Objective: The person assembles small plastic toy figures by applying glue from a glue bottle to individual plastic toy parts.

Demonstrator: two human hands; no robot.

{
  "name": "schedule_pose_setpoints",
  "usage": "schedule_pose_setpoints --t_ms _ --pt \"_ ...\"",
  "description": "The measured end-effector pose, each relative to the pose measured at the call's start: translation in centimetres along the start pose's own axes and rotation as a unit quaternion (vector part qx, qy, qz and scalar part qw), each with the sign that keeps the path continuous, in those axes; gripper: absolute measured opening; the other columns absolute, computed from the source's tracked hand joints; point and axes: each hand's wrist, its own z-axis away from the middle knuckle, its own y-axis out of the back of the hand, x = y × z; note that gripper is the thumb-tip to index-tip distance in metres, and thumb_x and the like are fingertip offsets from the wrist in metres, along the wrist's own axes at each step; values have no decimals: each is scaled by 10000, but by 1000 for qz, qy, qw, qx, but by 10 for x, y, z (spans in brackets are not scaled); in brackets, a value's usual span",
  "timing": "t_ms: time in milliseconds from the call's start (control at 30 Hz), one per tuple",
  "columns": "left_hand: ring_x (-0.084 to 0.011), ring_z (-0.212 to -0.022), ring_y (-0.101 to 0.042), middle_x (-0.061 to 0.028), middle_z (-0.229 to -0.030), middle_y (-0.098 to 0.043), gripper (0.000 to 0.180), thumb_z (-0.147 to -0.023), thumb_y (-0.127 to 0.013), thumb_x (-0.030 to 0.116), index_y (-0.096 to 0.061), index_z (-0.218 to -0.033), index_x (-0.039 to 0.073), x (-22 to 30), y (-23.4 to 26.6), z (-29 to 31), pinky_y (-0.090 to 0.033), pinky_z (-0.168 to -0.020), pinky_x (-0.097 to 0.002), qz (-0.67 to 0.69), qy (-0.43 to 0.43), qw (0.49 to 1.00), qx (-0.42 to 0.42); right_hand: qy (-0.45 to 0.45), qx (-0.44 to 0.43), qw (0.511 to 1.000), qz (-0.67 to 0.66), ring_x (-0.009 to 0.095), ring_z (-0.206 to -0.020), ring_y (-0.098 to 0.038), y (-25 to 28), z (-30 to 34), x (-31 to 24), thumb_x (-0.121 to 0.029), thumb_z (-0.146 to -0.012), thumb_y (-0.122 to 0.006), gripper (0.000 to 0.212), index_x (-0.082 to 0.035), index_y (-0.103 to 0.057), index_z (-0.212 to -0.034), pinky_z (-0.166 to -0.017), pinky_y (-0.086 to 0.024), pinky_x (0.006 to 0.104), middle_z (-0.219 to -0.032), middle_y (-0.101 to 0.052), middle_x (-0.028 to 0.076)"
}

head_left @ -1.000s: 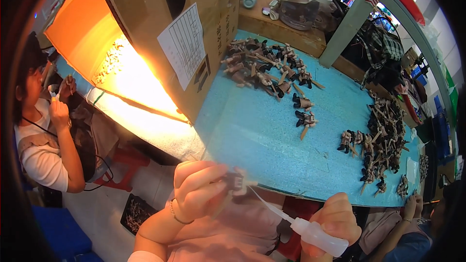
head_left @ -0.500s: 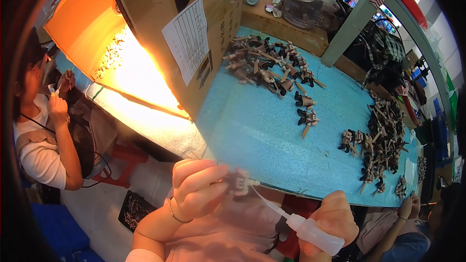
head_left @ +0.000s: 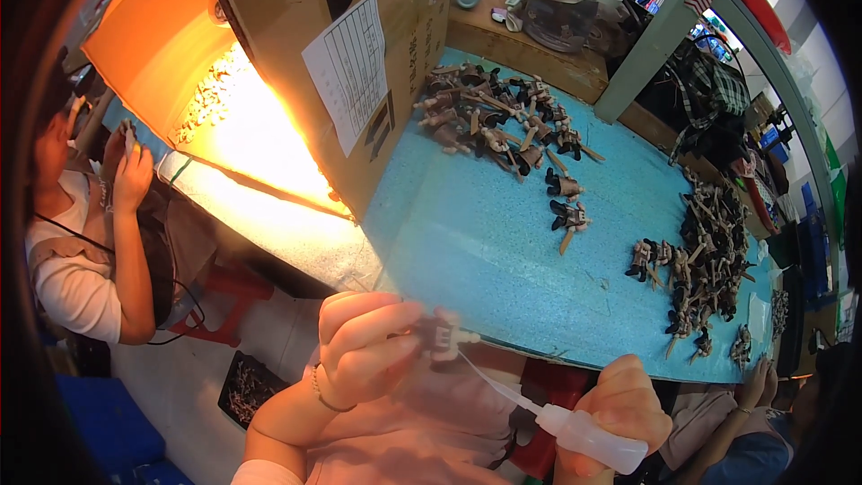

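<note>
Holding in the left hand [head_left: 368, 341], with fingers curled into a nearly closed pinch, a small toy figure [head_left: 443, 339], raised near the front edge of the blue tabletop [head_left: 476, 274]. Looks dark greyish brown in the body, with pale strap-like bars across it, pale patches along its sides and a cream, knob-like end sticking out to the right; a little blurred, so cannot make out finer detail. Gripping in the right hand [head_left: 624, 409], with fingers closed firmly round it, a squeeze bottle [head_left: 600, 443], translucent white, smooth and tilted, with its long thin nozzle [head_left: 503, 392] slanting up and leftward to the figure. Cannot tell whether touching at the tip. Lying farther back on the blue, beside the cardboard box [head_left: 417, 18], a heap of similar figures [head_left: 494, 121], brown, black and pale, with tan blade-shaped parts.
</note>
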Motion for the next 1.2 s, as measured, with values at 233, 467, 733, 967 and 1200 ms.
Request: schedule_pose_setpoints --t_ms 233,467,733,967,1200 --pt "-221 -840 -558 -104 -999 -578 410 -631 -687 -104 -438 -912 62 2 -5 1 -507 -606 -282 40 44 998 15 -143 -66 983 91 183 -544 -485 11 -7 -16 123 -552 -659 273 -56 -454 -565 -530 -402 289 -590 -518 39" --pt "-221 -844 -565 -109 -988 -576 445 -628 -703 -105 -422 -926 69 4 -1 -1 -502 -610 -279 48 55 997 -2 -22 -7 1000 -14 118 -495 -369 2 3 -3 -487 -720 -708 478 -82 -462 -779 -498 -258 279 -580 -413 -7" --pt "-219 -746 -597 -133 -1028 -562 510 -613 -699 -126 -431 -988 91 0 -2 9 -479 -681 -306 129 101 986 -4 36 8 999 -4 120 -522 -389 -3 -1 6 -526 -745 -670 507 -83 -442 -842 -503 -269 280 -630 -440 -4" --pt "-230 -810 -583 -142 -1033 -563 506 -617 -682 -139 -437 -993 96 2 -2 9 -470 -714 -320 167 118 979 -1 -2 -14 1000 7 120 -511 -394 -4 -1 1 -538 -746 -663 509 -80 -451 -815 -501 -282 277 -606 -438 -3" --pt "-243 -781 -601 -171 -1015 -562 462 -643 -682 -123 -434 -981 69 1 -5 8 -499 -680 -334 223 142 964 6 -13 -8 1000 -24 118 -500 -389 3 6 3 -546 -736 -668 516 -76 -462 -802 -494 -277 278 -584 -438 -1"
